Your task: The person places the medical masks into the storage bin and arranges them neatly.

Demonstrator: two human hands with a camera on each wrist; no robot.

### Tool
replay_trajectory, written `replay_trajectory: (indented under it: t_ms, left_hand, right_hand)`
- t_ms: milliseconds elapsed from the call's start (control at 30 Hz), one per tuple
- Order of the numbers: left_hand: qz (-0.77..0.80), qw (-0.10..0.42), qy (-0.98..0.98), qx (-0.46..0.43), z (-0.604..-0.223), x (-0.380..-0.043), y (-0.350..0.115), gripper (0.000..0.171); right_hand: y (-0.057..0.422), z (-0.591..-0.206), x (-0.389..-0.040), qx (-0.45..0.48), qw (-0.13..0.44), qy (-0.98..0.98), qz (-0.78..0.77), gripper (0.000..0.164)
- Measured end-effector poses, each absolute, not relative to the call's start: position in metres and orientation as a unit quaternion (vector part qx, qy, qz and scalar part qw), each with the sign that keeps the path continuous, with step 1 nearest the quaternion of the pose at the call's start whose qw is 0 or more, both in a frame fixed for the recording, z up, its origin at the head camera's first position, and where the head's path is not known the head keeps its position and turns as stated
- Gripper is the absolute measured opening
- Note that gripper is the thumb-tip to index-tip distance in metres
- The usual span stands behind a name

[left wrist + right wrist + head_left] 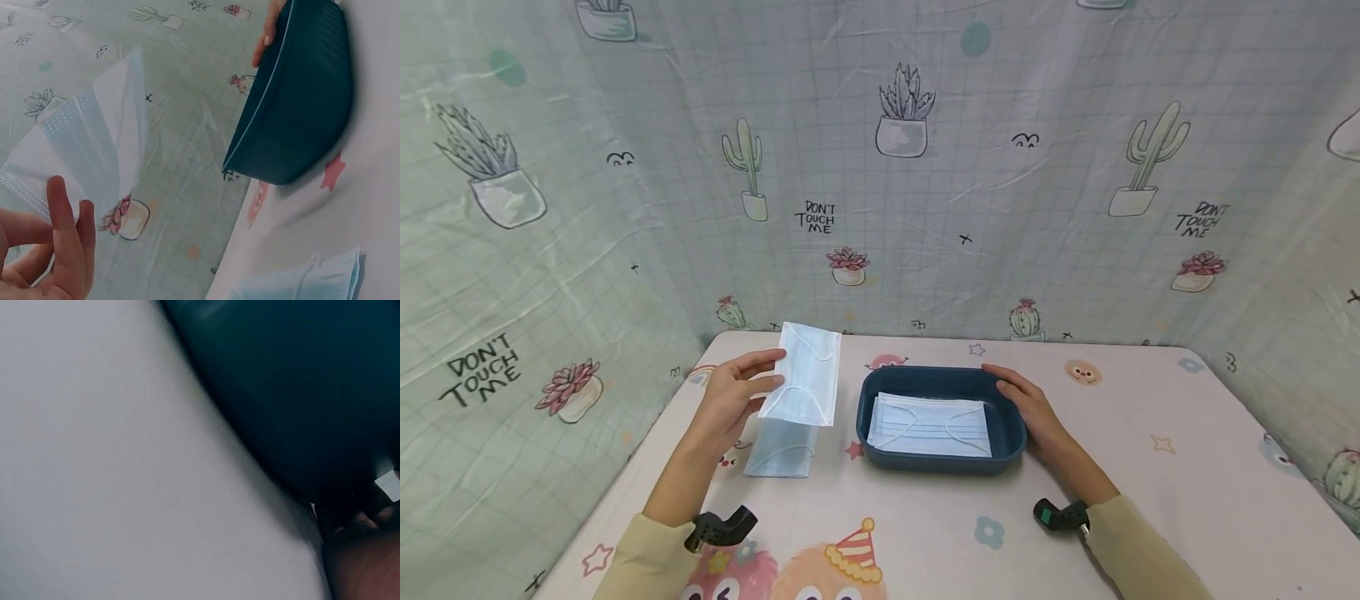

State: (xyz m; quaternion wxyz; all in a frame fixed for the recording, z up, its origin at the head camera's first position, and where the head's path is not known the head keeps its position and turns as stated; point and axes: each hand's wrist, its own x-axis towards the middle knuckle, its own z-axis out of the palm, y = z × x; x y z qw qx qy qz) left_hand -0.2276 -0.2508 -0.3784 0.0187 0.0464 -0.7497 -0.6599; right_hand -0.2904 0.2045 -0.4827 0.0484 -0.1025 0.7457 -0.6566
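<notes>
since we pinch the mask (808, 373) by 1 edge w/ our l. hand (733, 396), it might slip; our r. hand (1030, 408) grips the tub (940, 463), so tugs could tip it.

A booth-like space: cactus-print sheeting (1045, 192) (glossy and creased) surrounds a cartoon-decorated table (1120, 417).

A narrow gap ran between the held face mask (808, 375) and the dark-blue bin (934, 463) — the right grip (1030, 404) blocked its right end.
</notes>
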Motion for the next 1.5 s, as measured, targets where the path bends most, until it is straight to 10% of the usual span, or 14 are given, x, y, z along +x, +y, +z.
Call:
replay_trajectory:
  t_ms: [1500]
  left_hand:
    - [-0.651,-0.057,-0.755,-0.058,-0.376,-0.237,-0.157,0.043]
  right_hand:
    - [0.205,-0.479,-0.29,-0.107,0.046,0.736,-0.667,0.044]
